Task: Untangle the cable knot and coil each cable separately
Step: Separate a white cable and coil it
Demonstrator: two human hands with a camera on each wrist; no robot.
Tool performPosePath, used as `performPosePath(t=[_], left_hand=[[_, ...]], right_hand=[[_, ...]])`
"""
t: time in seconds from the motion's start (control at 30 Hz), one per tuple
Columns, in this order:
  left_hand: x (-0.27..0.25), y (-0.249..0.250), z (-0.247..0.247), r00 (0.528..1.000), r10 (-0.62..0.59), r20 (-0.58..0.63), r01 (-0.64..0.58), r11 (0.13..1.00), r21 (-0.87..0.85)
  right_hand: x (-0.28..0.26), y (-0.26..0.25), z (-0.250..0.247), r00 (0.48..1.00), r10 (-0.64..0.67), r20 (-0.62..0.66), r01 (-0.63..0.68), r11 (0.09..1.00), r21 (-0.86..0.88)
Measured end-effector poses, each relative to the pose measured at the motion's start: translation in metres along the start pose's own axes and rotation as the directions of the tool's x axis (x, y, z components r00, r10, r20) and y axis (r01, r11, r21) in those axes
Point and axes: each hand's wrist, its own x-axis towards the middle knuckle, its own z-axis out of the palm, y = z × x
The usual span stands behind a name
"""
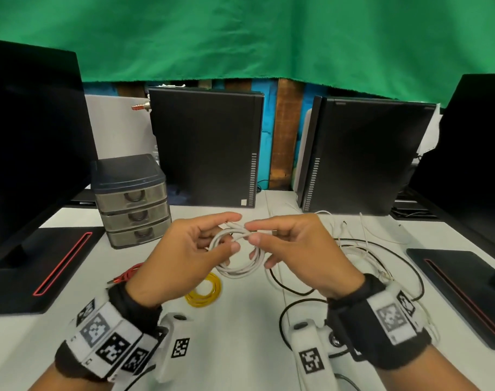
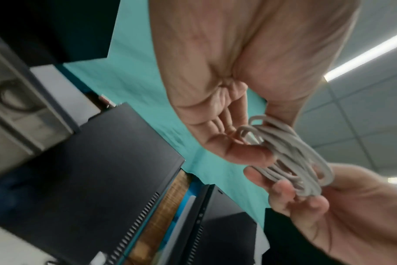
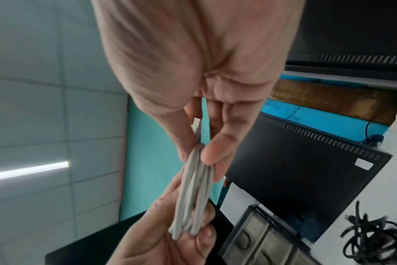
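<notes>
Both hands up over the desk (image 1: 240, 348), white cable coil (image 1: 237, 261) held between them, in front of the drawer unit (image 1: 133, 201) and a bit to its right. My left hand (image 1: 184, 258) has thumb + fingers curled round the coil's left side. My right hand (image 1: 294, 249) pinches the top of the bundle, thumb vs index, other fingers loosely spread below.

Handling, my read: light, soft, springy, so loops want to fan out if grip relaxes. Jacket looks smooth, prob. slippery. Best hold = pinch across all strands at one spot, not a single loop; plug end tucked near the pinch.

Yellow coil (image 1: 204, 292) lies on desk just below the white one; red cable (image 1: 127, 273) to its left. Black + thin white tangle (image 1: 362, 263) sits right of the white coil, not yet sorted.
</notes>
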Motion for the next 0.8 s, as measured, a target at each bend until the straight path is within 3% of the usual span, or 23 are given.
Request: performPosePath(t=[0.07,0.13,0.27,0.43,0.6,0.8], left_hand=[[0.002,-0.009,0.000,0.998,0.049,-0.027,-0.041,0.970,0.240],[0.003,-0.017,0.002,0.997,0.064,-0.031,-0.049,0.930,0.364],[0.004,-0.028,0.006,0.989,0.126,-0.077,-0.088,0.923,0.374],[0.006,-0.029,0.013,0.974,0.186,-0.128,-0.139,0.941,0.308],[0.008,-0.023,0.000,0.993,-0.061,-0.101,0.087,0.954,0.288],[0.012,-0.017,-0.024,0.975,-0.114,-0.189,0.155,0.964,0.216]], right_hand=[[0.008,0.004,0.009,0.999,0.034,-0.030,-0.035,0.999,-0.033],[0.012,0.007,0.017,0.998,0.052,-0.044,-0.054,0.997,-0.053],[0.013,0.012,0.024,0.998,0.039,-0.041,-0.041,0.998,-0.049],[0.013,0.010,0.026,0.993,0.083,-0.086,-0.069,0.986,0.151],[0.021,0.029,0.026,0.972,0.191,-0.138,-0.174,0.976,0.129],[0.052,0.090,0.020,0.898,0.402,-0.181,-0.415,0.909,-0.040]])
